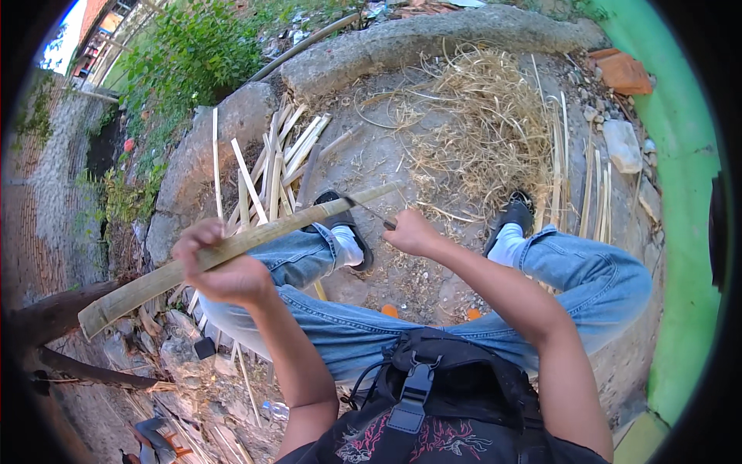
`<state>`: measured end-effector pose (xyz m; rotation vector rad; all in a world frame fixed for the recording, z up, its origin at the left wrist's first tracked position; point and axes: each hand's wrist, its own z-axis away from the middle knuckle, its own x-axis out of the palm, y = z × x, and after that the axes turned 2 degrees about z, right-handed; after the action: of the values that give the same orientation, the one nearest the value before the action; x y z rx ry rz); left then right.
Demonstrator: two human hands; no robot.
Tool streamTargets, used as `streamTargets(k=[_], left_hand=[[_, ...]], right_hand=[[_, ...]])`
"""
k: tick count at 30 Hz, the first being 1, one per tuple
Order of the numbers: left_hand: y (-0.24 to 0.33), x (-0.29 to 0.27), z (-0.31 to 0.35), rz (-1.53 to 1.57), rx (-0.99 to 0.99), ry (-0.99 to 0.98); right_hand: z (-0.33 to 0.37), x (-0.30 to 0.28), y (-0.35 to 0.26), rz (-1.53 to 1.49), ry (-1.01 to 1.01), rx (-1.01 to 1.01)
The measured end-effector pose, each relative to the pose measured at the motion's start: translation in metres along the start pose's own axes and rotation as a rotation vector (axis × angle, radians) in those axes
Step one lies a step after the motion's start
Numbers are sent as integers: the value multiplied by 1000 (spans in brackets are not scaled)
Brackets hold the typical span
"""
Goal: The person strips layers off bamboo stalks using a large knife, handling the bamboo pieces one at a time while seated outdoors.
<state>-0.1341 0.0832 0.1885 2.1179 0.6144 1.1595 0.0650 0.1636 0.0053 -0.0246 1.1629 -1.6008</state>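
A long split bamboo piece lies slantwise across my left thigh, its thick end at the lower left and its thin end toward the middle. My left hand grips it nearer the thick end, palm underneath and fingers curled up over the far side. Closed around the handle of a knife is my right hand. The narrow dark blade meets the bamboo close to its thin end.
Cut bamboo strips are heaped at left, with more strips at right. Curly shavings pile up ahead, before a low stone edge. A green wall stands at right. A dark wooden beam is at lower left.
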Motion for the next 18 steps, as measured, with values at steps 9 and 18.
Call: streamTargets(k=[9,18], left_hand=[[107,-6,5,-5,167,-46],[113,-16,37,116,236,-73]], right_hand=[[105,6,-25,-102,24,-95],[70,54,21,-222,170,-57]])
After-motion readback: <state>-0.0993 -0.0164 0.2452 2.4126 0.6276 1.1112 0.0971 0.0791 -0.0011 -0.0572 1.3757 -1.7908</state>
